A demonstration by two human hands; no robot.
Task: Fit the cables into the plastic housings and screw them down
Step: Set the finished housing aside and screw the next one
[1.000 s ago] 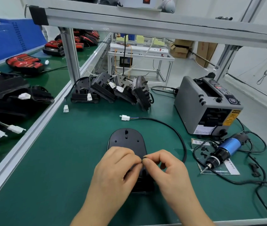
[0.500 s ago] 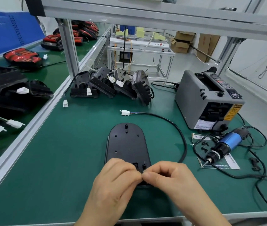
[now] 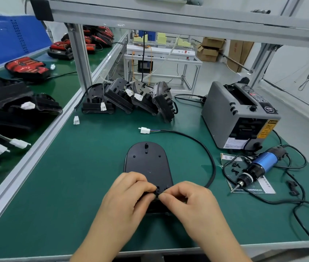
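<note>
Pinching at the near end of the housing [image 3: 148,163], both hands meet over a small black part [image 3: 157,191] that sits where the cable [image 3: 209,157] enters. The left hand [image 3: 129,193] and right hand [image 3: 185,197] have thumb and forefinger drawn narrow on that part (what it is exactly is too small to tell).

The housing lies flat on the mat [image 3: 74,186], just ahead of the hands at 12 o'clock. The cable loops away toward 1 o'clock and ends in a white plug [image 3: 144,130]. A screwdriver [image 3: 253,170] lies at 3 o'clock beside loose screws [image 3: 234,167].

The housing looks like light, rigid plastic, likely to skate on the mat, so one hand should press it down by its edges. The cable seems stiff and springy; holding it close to the entry point probably gives the best control.
</note>
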